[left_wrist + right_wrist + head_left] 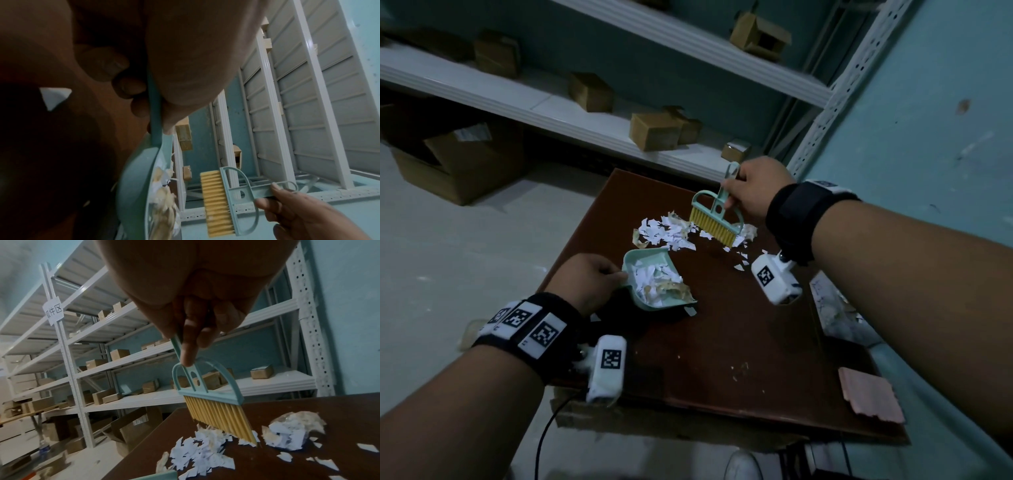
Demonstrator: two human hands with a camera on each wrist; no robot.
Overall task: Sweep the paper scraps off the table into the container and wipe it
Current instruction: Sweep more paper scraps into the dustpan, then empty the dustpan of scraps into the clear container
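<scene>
A small dark brown table (pixel 722 342) carries a heap of torn white paper scraps (pixel 667 233) near its far side. My right hand (pixel 753 192) grips the handle of a teal brush with yellow bristles (pixel 714 224); the bristle tips (pixel 224 423) rest among the paper scraps (pixel 199 451). My left hand (pixel 585 281) holds the handle of a teal dustpan (pixel 650 270) that sits on the table just short of the heap, with scraps and crumpled yellowish film inside it. In the left wrist view the dustpan (pixel 135 183) is seen edge-on and the brush (pixel 218 203) is beyond it.
A pink cloth (pixel 869 394) lies at the table's near right corner. A container with paper waste (pixel 832 311) stands off the table's right edge by the blue wall. White shelving (pixel 585 113) with cardboard boxes runs behind the table. A large carton (pixel 455 161) sits on the floor to the left.
</scene>
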